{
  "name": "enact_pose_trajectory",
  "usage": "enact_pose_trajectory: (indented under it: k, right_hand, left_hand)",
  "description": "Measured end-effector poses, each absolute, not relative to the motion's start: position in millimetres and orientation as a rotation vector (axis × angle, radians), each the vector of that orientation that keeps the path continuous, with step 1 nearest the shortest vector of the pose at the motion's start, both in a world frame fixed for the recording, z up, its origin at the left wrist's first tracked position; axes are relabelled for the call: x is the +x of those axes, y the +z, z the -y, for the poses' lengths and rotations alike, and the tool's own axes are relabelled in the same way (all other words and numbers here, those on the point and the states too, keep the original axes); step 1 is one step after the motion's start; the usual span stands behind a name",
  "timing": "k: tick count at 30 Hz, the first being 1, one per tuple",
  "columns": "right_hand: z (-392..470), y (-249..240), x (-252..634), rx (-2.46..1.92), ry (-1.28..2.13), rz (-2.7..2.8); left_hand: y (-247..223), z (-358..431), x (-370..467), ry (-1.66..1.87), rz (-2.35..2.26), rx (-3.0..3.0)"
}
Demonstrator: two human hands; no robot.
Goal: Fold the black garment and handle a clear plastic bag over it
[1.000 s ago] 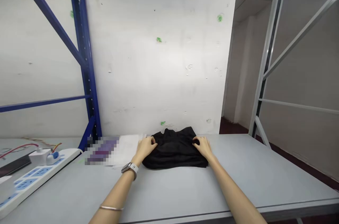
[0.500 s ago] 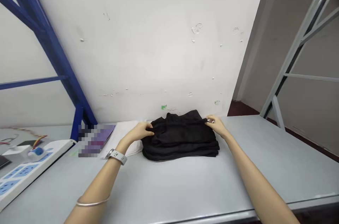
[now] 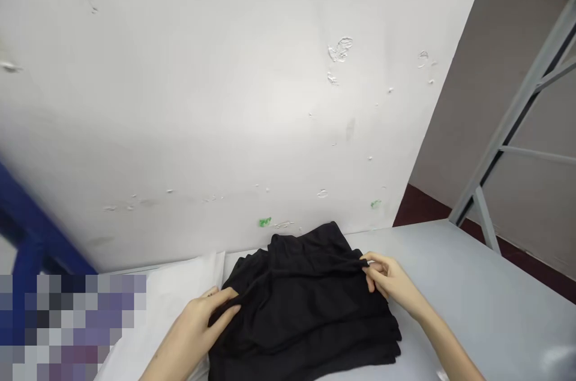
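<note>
A stack of folded black garments (image 3: 306,309) lies on the grey table (image 3: 477,297), close against the white wall (image 3: 252,105). Both bare hands work at the top layer of the stack. The left hand (image 3: 200,324) comes in from the lower left with its forearm angled up toward the cloth; thumb and forefinger are closed on a fold of black fabric at the stack's left edge, the other fingers curled beneath. The right hand (image 3: 389,279) reaches in from the lower right, forearm stretched across the table, and its fingertips pinch the top layer's right corner, drawing the edge taut between the two hands. Just left of the stack, partly under the left hand, lies a flat white plastic bag (image 3: 166,303). A grey metal rack frame (image 3: 508,135) stands to the right, well apart from the hands, beyond the table's far corner.
</note>
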State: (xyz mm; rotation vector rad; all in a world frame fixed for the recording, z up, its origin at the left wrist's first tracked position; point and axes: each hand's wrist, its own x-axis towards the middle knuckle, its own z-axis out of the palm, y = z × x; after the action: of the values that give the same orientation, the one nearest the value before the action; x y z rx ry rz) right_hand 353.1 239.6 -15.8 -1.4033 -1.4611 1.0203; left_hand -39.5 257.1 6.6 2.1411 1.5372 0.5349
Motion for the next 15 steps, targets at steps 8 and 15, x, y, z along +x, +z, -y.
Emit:
enact_pose_trajectory:
  k: [8,15]
  right_hand:
    - [-244,-25,355,-1.399,1.125,1.353]
    - [-239,-11,359,-1.477,1.271,1.278]
  left_hand:
    - [-7,-263,-49,0.527,-1.396,1.843]
    - [29,-252,-50,0.576,-1.559,1.754]
